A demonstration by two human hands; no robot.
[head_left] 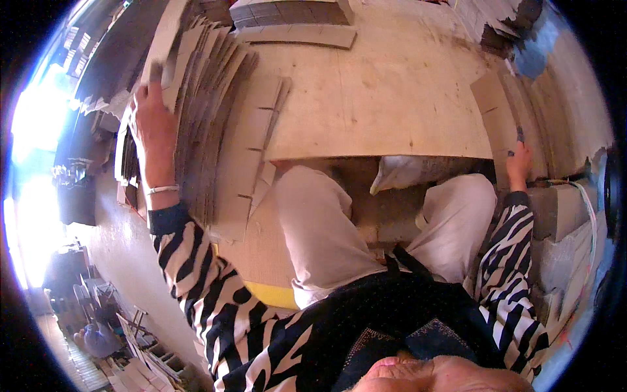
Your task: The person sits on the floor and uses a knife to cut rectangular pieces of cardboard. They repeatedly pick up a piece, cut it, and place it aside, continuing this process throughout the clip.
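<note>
My left hand (155, 124) is at the left, beside a thick row of cardboard strips (202, 98) standing close together on edge. Its fingers, one with a dark wrap, are closed on the lower end of a pale cardboard strip (164, 46), slightly blurred. On the far right, my right hand (519, 163) rests against slotted cardboard pieces (493, 101). Dark wraps cover two of its fingertips, and those fingers are spread apart, with no piece seen gripped between them. Part of this hand is too small to make out.
A plywood board (379, 85) lies ahead of my knees. Beside it are slotted cardboard strips (261, 130) on the left and a cardboard stack (290, 13) at the far edge. A whitish sack (405, 171) shows under the board. More cardboard (503, 23) stands at the far right.
</note>
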